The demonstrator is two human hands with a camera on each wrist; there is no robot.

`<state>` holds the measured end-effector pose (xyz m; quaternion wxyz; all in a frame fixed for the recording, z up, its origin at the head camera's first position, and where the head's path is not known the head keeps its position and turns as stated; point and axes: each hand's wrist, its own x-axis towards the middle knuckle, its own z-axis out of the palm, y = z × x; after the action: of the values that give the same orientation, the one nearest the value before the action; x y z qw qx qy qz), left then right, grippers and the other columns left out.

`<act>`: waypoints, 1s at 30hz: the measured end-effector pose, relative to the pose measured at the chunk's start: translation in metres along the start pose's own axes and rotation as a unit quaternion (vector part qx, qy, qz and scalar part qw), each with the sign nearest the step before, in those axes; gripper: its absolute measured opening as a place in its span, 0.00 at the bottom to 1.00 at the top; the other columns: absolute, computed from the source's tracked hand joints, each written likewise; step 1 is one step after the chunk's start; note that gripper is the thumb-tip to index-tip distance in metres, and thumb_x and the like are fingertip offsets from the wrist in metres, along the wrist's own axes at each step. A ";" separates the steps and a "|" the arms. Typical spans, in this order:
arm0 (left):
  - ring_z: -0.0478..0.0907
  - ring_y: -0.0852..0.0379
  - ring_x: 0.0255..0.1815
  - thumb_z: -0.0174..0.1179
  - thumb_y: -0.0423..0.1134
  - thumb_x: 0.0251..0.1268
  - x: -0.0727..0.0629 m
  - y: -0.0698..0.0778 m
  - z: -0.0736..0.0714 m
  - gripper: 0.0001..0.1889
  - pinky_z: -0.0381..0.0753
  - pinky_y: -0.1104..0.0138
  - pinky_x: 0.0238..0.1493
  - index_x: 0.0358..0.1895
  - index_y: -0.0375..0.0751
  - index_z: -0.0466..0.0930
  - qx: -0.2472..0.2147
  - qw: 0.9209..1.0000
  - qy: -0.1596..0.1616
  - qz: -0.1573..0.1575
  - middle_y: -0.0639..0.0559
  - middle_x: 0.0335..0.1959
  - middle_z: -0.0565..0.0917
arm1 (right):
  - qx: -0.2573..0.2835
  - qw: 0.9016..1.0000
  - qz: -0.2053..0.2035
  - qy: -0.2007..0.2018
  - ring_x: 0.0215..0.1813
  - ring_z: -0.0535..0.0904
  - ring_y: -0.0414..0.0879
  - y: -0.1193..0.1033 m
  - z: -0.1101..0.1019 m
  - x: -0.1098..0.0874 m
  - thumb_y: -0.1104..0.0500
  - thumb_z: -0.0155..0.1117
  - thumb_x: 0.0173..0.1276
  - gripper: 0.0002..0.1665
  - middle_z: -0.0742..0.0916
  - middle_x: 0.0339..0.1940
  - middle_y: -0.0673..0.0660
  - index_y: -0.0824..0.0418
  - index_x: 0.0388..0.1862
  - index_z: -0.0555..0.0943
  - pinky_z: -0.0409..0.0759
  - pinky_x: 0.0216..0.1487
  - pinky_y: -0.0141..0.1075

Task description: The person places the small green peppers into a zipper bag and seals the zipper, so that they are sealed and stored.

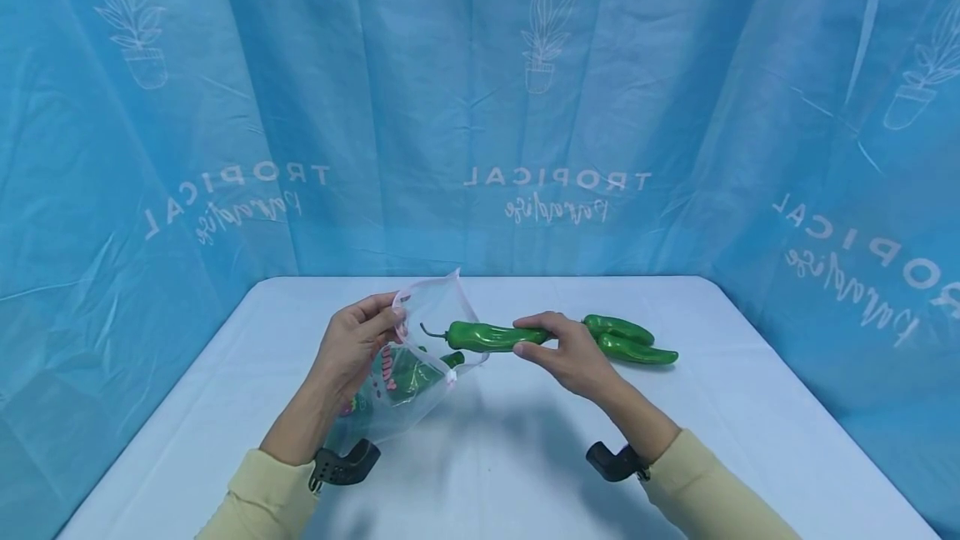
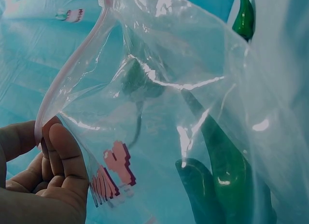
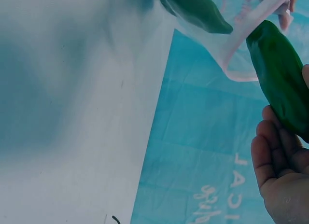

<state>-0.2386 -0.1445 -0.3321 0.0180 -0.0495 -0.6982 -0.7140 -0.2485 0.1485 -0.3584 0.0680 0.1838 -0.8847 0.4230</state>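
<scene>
My left hand [image 1: 354, 342] pinches the pink-edged rim of a clear zip bag [image 1: 431, 302], holding its mouth open toward the right. Inside the bag lie green peppers [image 2: 227, 171], seen through the printed plastic in the left wrist view. My right hand [image 1: 564, 352] grips a long green pepper [image 1: 487, 337] by its tip end, between thumb and fingers. That pepper lies level, its thin curved stem pointing left into the bag's mouth. In the right wrist view the held pepper [image 3: 280, 79] overlaps the bag's pink rim.
Two more green peppers [image 1: 636, 348] lie together on the white table [image 1: 487, 482], just beyond my right hand. A blue printed curtain [image 1: 465, 107] stands around the table's back and sides.
</scene>
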 end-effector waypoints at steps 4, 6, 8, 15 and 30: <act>0.78 0.64 0.35 0.58 0.42 0.65 0.000 0.000 -0.001 0.23 0.78 0.74 0.47 0.60 0.33 0.71 0.001 1.000 0.001 0.001 0.53 0.43 0.82 | -0.011 1.000 -0.011 -0.007 0.49 0.78 0.45 -0.006 0.004 0.003 0.46 0.67 0.60 0.21 0.84 0.49 0.49 0.49 0.53 0.81 0.78 0.43 0.38; 0.78 0.64 0.35 0.58 0.42 0.65 0.000 0.000 -0.001 0.24 0.78 0.74 0.48 0.60 0.33 0.71 0.000 1.000 0.001 0.001 0.53 0.43 0.82 | -0.013 1.000 -0.020 -0.012 0.49 0.79 0.46 -0.008 0.007 0.005 0.47 0.66 0.61 0.21 0.84 0.50 0.50 0.50 0.53 0.80 0.78 0.44 0.39; 0.78 0.64 0.35 0.59 0.43 0.65 0.000 0.000 -0.001 0.24 0.78 0.74 0.48 0.60 0.33 0.71 -0.001 1.000 0.001 0.000 0.53 0.43 0.82 | -0.014 0.999 -0.022 -0.019 0.50 0.79 0.46 -0.011 0.009 0.007 0.47 0.66 0.61 0.21 0.83 0.51 0.50 0.50 0.53 0.80 0.79 0.44 0.39; 0.77 0.64 0.33 0.59 0.43 0.65 0.001 0.000 -0.001 0.25 0.79 0.74 0.46 0.60 0.32 0.71 -0.011 1.000 -0.003 -0.002 0.56 0.39 0.81 | -0.022 0.999 -0.004 -0.037 0.52 0.76 0.46 -0.023 0.019 0.018 0.48 0.67 0.61 0.22 0.82 0.53 0.50 0.51 0.54 0.81 0.79 0.49 0.42; 0.78 0.63 0.35 0.58 0.42 0.65 0.002 -0.001 0.003 0.23 0.78 0.74 0.47 0.60 0.35 0.72 0.012 1.000 0.006 -0.017 0.49 0.47 0.81 | -0.026 0.996 -0.036 -0.071 0.51 0.75 0.46 -0.037 0.035 0.034 0.51 0.66 0.62 0.22 0.82 0.53 0.54 0.56 0.55 0.80 0.79 0.49 0.42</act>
<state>-0.2407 -0.1412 -0.3331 0.0110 -0.0331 -0.7070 -0.7063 -0.2646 0.0914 -0.3449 0.0252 0.2431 -0.8910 0.3826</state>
